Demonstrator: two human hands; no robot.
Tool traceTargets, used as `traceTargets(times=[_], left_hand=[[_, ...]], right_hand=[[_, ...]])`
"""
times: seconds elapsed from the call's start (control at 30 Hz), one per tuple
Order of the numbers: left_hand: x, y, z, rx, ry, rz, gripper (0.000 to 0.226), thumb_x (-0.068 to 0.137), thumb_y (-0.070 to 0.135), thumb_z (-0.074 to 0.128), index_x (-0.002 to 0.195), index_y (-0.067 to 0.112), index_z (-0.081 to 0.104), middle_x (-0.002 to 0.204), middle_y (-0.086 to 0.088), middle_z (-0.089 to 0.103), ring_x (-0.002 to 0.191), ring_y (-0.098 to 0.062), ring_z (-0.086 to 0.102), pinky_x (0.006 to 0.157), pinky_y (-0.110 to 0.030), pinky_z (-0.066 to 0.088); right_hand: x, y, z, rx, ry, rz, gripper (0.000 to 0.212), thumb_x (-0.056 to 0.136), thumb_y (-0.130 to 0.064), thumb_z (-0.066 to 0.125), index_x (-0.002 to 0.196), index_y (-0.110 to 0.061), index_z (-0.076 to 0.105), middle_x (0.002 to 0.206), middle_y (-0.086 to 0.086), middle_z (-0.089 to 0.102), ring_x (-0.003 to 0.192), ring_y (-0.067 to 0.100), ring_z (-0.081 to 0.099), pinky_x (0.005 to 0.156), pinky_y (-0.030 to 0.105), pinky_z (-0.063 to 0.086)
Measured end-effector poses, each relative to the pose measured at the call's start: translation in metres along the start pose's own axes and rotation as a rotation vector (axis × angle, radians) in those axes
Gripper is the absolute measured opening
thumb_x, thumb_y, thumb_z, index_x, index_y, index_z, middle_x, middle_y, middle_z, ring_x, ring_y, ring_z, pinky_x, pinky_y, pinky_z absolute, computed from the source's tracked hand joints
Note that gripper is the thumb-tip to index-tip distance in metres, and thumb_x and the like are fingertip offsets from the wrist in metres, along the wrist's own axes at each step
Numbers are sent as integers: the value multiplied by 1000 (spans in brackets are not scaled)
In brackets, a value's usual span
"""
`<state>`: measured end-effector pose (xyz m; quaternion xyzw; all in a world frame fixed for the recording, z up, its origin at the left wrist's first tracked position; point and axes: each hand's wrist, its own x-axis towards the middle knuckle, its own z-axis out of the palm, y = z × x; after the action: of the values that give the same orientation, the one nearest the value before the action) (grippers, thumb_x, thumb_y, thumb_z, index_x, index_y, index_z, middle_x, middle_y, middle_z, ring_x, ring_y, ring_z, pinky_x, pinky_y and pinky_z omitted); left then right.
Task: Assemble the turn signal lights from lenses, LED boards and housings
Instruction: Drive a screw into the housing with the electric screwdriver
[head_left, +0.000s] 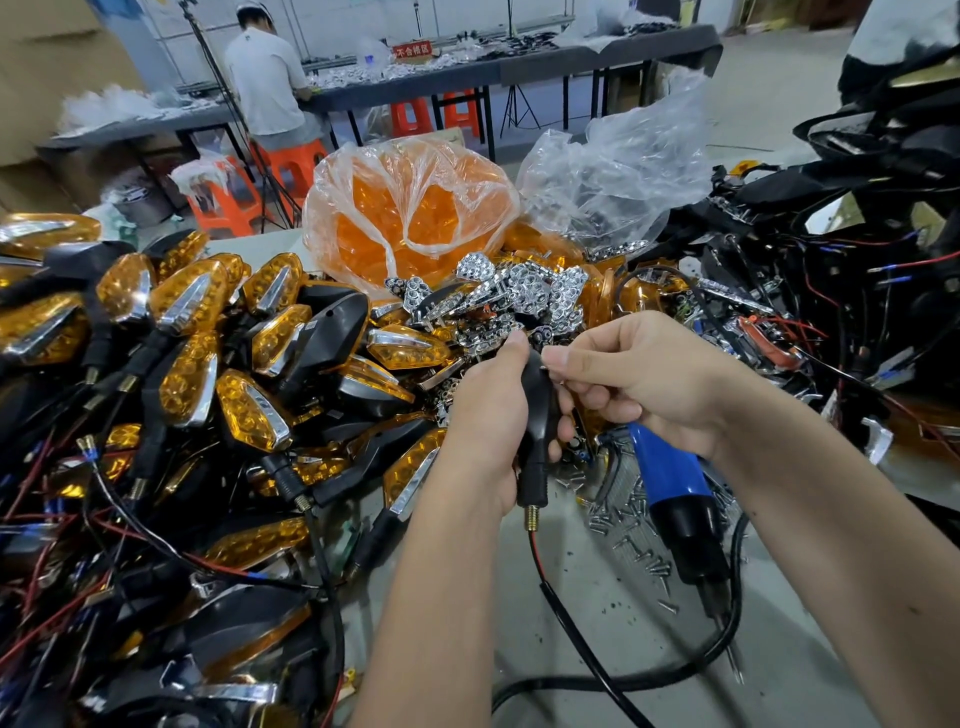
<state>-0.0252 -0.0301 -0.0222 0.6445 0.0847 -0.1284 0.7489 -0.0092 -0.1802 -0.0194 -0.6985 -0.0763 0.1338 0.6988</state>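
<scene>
Housing (537, 415), frame centre, gripped upright in left hand (488, 415), open side toward right hand (639, 379), fingers curled pinching something small at its mouth, probably seating a board.

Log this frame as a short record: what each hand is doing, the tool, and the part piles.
left hand: grips black housing, stem down, wires hanging below
right hand: pinches at the housing's top edge; item held too small to tell
screwdriver: blue and black, lying on table by loose screws
finished lights: heaped at left
lens bag: orange, behind the hands
reflectors: chrome pile, centre
</scene>
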Motion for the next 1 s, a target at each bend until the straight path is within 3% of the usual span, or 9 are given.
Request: traceTargets(times=[0.3, 0.53, 0.83, 1.0], left_hand=[[1, -2, 3, -7, 10, -16, 53, 111, 48, 40, 84, 7, 63, 60, -5, 63, 43, -17, 54, 38, -21, 38], [1, -1, 3, -1, -4, -37, 56, 110, 50, 41, 81, 7, 63, 58, -4, 62, 43, -17, 54, 38, -21, 38], [-1, -2, 3, -35, 3, -51, 54, 110, 47, 43, 79, 7, 64, 58, -5, 61, 42, -17, 53, 37, -21, 37], [0, -2, 2, -136, -49, -74, 51, 109, 45, 46, 81, 6, 65, 61, -7, 61, 43, -17, 53, 34, -20, 37]], right_hand=[[1, 0, -5, -11, -14, 67, 28, 75, -39, 79, 60, -15, 75, 60, 0, 61, 51, 9, 41, 37, 13, 32], [1, 1, -3, -4, -8, 82, 37, 70, -41, 82, 70, -5, 72, 61, 5, 60, 49, 11, 40, 36, 13, 31], [0, 2, 3, -63, 59, 41, 37, 84, -30, 81, 52, -17, 68, 54, 2, 59, 39, 6, 42, 36, 14, 31], [-1, 1, 6, -47, 102, 54, 38, 69, -43, 86, 55, -15, 65, 51, 0, 58, 39, 6, 40, 34, 15, 28]])
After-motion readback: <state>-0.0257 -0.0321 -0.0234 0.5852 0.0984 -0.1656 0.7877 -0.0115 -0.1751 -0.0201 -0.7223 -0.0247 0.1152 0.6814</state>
